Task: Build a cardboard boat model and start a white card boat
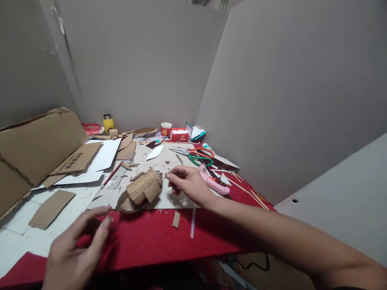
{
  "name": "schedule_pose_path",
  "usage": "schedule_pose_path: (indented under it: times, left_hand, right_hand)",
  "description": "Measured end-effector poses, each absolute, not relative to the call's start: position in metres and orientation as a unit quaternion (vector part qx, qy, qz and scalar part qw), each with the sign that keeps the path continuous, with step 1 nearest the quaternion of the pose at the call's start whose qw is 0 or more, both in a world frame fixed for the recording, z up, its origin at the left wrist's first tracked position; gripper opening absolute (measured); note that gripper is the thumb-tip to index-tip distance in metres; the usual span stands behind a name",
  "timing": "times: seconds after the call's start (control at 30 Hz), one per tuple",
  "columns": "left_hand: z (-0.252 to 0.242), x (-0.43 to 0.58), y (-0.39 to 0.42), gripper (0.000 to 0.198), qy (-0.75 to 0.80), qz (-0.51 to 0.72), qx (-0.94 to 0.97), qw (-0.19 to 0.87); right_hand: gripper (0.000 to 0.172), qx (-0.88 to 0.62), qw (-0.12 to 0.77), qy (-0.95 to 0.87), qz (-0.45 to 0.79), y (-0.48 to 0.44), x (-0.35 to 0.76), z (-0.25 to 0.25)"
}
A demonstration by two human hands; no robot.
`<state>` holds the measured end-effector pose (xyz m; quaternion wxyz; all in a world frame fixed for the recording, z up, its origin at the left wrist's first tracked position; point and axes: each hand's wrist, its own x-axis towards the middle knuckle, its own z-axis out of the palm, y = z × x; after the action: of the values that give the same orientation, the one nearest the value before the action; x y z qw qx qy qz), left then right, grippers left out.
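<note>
Cardboard model is set at the near edge of the pale board; it could be tipped, or its side flap bent, if brushed by the right hand just beside it. Long axis is angled near-left to far-right, open end near-left. Left hand is spread, nothing held; right is pinched close, any held piece can't be made out.

Cardboard model just beside the right fingers
</note>
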<state>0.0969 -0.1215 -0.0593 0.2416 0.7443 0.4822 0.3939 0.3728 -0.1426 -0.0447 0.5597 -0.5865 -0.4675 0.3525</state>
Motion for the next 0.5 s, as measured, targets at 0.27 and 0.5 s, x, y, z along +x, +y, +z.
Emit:
schedule_pose_path:
  times: [0.27,0.5]
  left_hand:
    - [-0.041,0.113,-0.08,0.053,0.464,0.271,0.635,0.555]
    - [-0.059,0.136,-0.096,0.052,0.406,0.289,0.611,0.616]
  right_hand:
    - [0.023,-0.562,0.447,-0.322,0.617,-0.176,0.345,-0.062]
    - [0.032,-0.498,0.427,-0.309,0.689,-0.191,0.3,-0.075]
